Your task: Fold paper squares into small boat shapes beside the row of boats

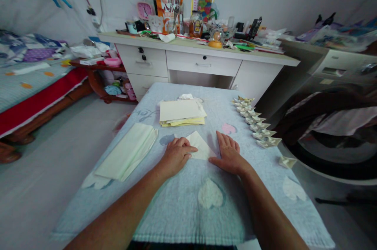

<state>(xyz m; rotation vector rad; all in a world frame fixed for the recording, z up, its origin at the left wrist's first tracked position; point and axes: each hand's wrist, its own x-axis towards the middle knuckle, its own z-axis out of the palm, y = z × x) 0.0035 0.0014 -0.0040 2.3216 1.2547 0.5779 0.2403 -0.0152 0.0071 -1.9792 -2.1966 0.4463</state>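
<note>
A folded piece of cream paper point(200, 146), pointed at the top, lies flat on the cloth-covered table between my hands. My left hand point(176, 155) holds down its left side, the index finger stretched across it and the thumb just below. What the other left fingers do beneath the hand is partly hidden. My right hand point(229, 155) rests on the cloth at the paper's right corner, fingers extended, the thumb at that corner. Beyond the paper sits a stack of cream and yellow sheets point(182, 112). Left of my left hand is a pile of long pale folded paper point(126, 151).
A row of folded paper boats point(259, 126) runs along the right side, with a single boat point(287, 162) nearer me. The light blue cloth point(176, 214) covers the table. Behind stands a cluttered white desk point(203, 61); a washing machine point(332, 69) is at right, a bed point(35, 85) at left.
</note>
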